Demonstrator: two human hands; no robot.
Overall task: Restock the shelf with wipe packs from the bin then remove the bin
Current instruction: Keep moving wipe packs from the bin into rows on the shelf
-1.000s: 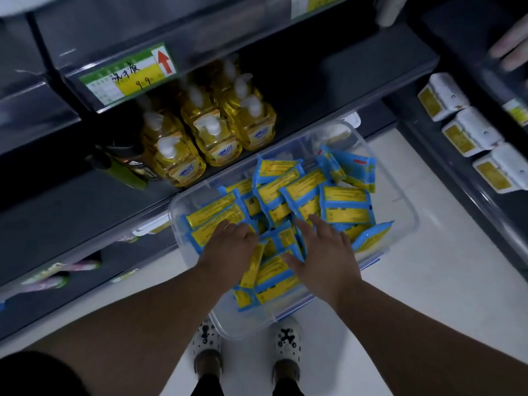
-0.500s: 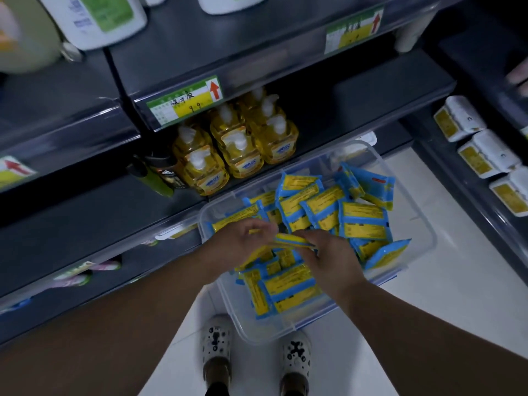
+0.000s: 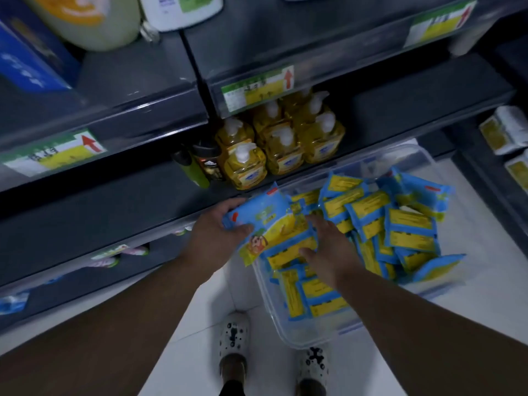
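1. We see a flat blue-and-yellow plastic wipe pack point(image 3: 265, 218) lying printed face up. It has a cartoon figure near its near-left corner and small red tabs along its far edge.
2. Its long axis runs across our view, from the left hand point(image 3: 211, 238) toward the right hand point(image 3: 328, 252), and its broad face is turned up toward us.
3. The wipe pack is held over the left rim of the clear plastic bin point(image 3: 288, 335). It sits just in front of the edge of the dark grey metal shelf point(image 3: 100, 221), below the yellow pump bottles point(image 3: 274, 144).
4. Our left hand grasps it, thumb pressed on the face and fingers curled round the far edge.
5. Our right hand lies on the heap of blue packs with yellow labels point(image 3: 405, 227) in the bin, fingertips at the held pack's right end. With the blur, we cannot tell whether those bent fingers grip anything.
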